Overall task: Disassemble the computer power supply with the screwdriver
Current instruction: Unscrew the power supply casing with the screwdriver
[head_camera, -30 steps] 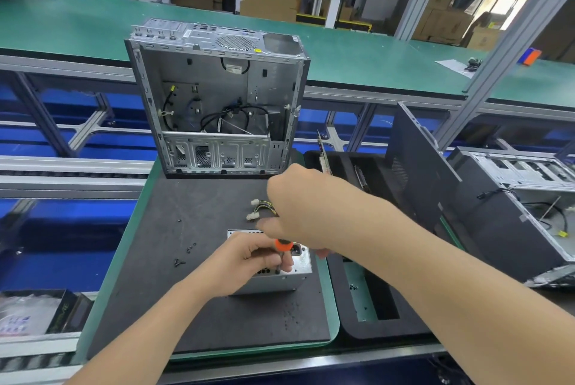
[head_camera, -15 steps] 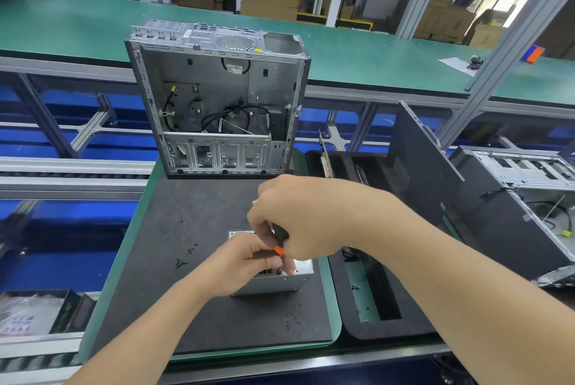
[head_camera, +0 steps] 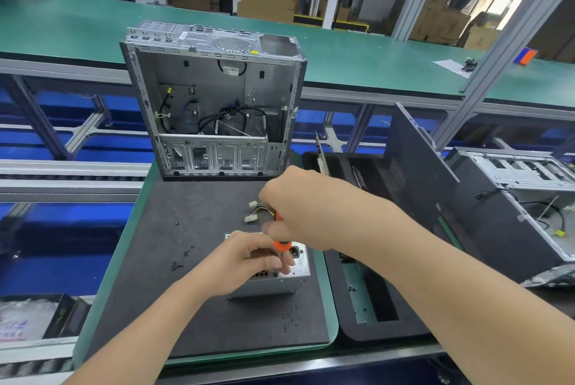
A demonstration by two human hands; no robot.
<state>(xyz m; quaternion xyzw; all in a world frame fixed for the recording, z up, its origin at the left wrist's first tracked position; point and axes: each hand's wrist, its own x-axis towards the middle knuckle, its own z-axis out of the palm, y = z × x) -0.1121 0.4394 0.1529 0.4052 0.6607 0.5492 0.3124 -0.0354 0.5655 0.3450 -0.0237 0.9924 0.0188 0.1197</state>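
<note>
Head view: your right hand gripped the orange handle of the screwdriver, which pointed down at the power supply. Your left hand rested on the top of that silver box, fingers curled round the screwdriver's lower end. The power supply stood on the black mat on the table, its white connectors lying just behind it. Loose screws lay to its left, and an open computer case stood upright at the mat's far edge.

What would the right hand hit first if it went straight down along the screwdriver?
Probably the left hand, whose fingers pinch the screwdriver just above the power supply; depth is unclear.
</note>
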